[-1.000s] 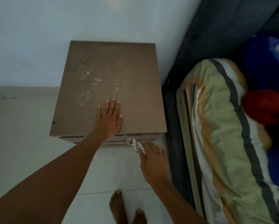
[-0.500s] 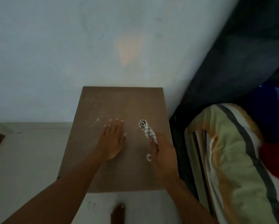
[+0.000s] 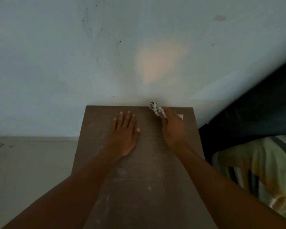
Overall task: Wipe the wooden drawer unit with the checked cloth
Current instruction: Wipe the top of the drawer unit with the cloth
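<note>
The wooden drawer unit [image 3: 139, 187] fills the lower middle of the view, its brown top dusty with pale smears. My left hand [image 3: 125, 134] lies flat on the top, fingers straight and spread. My right hand [image 3: 173, 129] grips the checked cloth [image 3: 157, 109], which is rolled up and sticks out past my fingers at the unit's back edge near the wall. A small corner of the cloth shows to the right of that hand. The drawer fronts are out of view.
A pale wall [image 3: 106, 55] stands directly behind the unit. A dark bed frame [image 3: 254, 113] and a striped green and white pillow [image 3: 263, 171] sit close on the right. Pale floor tiles [image 3: 31, 162] lie to the left.
My right hand has carried the rolled cloth from the unit's front, over the top, to its back edge. My left hand stays flat on the top. The view has tilted up toward the wall.
</note>
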